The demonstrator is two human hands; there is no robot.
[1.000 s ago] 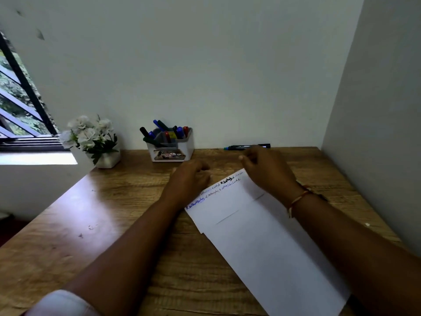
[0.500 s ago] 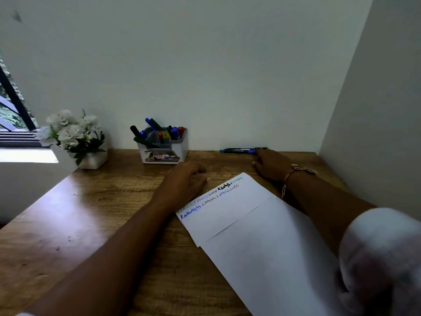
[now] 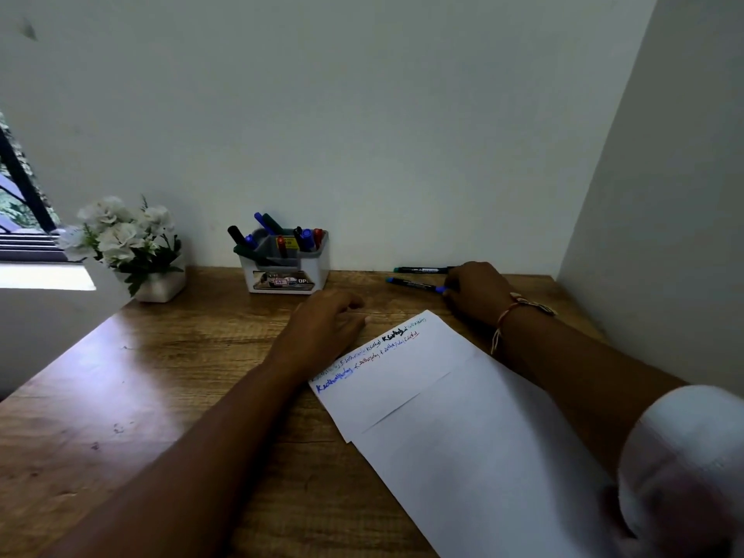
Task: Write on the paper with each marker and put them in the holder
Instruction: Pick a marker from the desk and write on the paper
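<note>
White paper (image 3: 463,428) lies slanted on the wooden desk (image 3: 161,396), with lines of coloured handwriting along its top edge. My left hand (image 3: 326,328) rests at the paper's upper left corner, fingers loosely curled. My right hand (image 3: 477,292) reaches to the back of the desk and pinches the end of a blue marker (image 3: 412,283) that lies slightly off the wall. A second marker with a green cap (image 3: 422,269) lies behind it against the wall. The white holder (image 3: 286,271) stands at the back with several markers in it.
A white pot of white flowers (image 3: 125,243) stands at the back left beside a window sill (image 3: 44,275). White walls close the desk at the back and on the right.
My right hand left the paper's top corner, reached back to the markers by the wall, and now pulls the blue marker away from the wall. My left hand stayed put.
</note>
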